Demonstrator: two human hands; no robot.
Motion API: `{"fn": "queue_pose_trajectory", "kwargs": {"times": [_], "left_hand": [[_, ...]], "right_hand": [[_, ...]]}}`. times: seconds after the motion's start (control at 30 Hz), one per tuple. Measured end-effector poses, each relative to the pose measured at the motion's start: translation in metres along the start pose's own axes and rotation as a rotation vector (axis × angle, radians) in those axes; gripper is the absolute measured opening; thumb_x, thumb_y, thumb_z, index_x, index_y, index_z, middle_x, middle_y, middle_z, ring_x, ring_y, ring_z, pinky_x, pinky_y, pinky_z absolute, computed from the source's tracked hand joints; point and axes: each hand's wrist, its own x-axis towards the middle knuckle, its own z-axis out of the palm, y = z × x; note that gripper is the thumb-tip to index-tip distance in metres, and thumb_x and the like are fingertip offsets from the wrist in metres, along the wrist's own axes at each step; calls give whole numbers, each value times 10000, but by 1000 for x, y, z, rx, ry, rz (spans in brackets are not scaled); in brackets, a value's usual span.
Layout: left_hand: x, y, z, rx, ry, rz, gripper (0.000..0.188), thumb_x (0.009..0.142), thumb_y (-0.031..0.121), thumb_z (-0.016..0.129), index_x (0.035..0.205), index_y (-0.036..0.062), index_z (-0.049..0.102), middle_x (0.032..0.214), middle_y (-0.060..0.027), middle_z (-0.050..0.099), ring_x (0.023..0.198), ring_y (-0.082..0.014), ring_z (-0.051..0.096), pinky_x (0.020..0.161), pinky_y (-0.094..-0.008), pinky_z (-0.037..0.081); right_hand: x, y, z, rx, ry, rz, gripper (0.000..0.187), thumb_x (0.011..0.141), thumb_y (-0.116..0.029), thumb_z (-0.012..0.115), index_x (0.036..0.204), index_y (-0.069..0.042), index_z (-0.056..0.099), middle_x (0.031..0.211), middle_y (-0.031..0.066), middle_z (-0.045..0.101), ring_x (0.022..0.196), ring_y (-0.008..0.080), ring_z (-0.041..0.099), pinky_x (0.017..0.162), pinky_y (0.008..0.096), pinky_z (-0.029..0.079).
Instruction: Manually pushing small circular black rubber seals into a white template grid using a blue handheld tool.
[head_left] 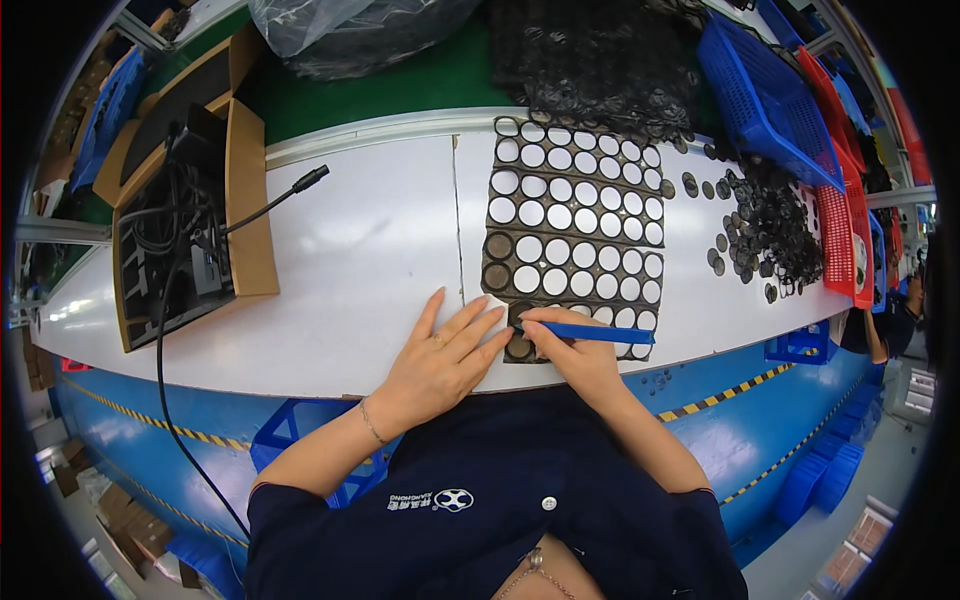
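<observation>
Dark strips lie side by side on the white table, with rows of black-rimmed circles. Most circles are white inside; several at the left ends are dark. I cannot tell whether the white is a hole or a disc. At the nearest strip's left end, my right hand is closed on a long, flat blue tool, its handle pointing right; my fingers hide its tip. My left hand lies flat beside it, fingers stretched, fingertips touching a small white piece at the strip's edge.
Black discs lie heaped on the right, near blue and red baskets. A clear bag and a dark stack sit behind. On the left, an open cardboard box holds cables; one black cable hangs over the table's edge.
</observation>
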Motion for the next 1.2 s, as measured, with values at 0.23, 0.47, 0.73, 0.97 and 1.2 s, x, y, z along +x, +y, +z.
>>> {"fn": "queue_pose_trajectory", "kwargs": {"times": [0.23, 0.47, 0.73, 0.97, 1.2], "left_hand": [[-1, 0, 1, -9, 9, -4, 407, 872, 117, 704, 1278, 106, 673, 1419, -84, 593, 1390, -262, 514, 1193, -602, 299], [1, 0, 1, 13, 2, 6, 382, 871, 129, 711, 1250, 103, 685, 1421, -86, 593, 1382, -263, 523, 1185, -607, 302], [-4, 1, 3, 6, 38, 13, 353, 855, 129, 730, 1207, 113, 702, 1373, -89, 617, 1359, -275, 535, 1174, -605, 320], [-11, -3, -3, -12, 42, 86, 338, 840, 176, 741, 1177, 156, 723, 1311, -73, 629, 1351, -272, 534, 1167, -607, 351], [-12, -2, -3, -10, 40, 95, 360, 810, 170, 747, 1170, 176, 740, 1320, -80, 627, 1364, -283, 518, 1163, -619, 354]], "right_hand": [[-1, -1, 2, -73, 29, -28, 224, 938, -174, 740, 1105, -25, 741, 964, 93, 735, 845, 155, 680, 726, 283, 527], [1, -11, 2, -871, 259, -769, 252, 842, -92, 765, 1090, -66, 729, 1086, 115, 699, 957, 282, 655, 840, 439, 486], [10, -3, -120, -776, 730, -452, 215, 997, -112, 663, 1138, 30, 741, 965, 102, 714, 839, 203, 635, 755, 346, 503], [-26, -9, -6, -8, -61, 60, 248, 992, -176, 688, 1174, -13, 728, 918, 63, 740, 727, 77, 653, 582, 211, 497], [-24, 0, 4, -127, -69, -39, 222, 957, -157, 700, 1122, -12, 731, 951, 100, 754, 787, 152, 689, 710, 281, 540]]}}
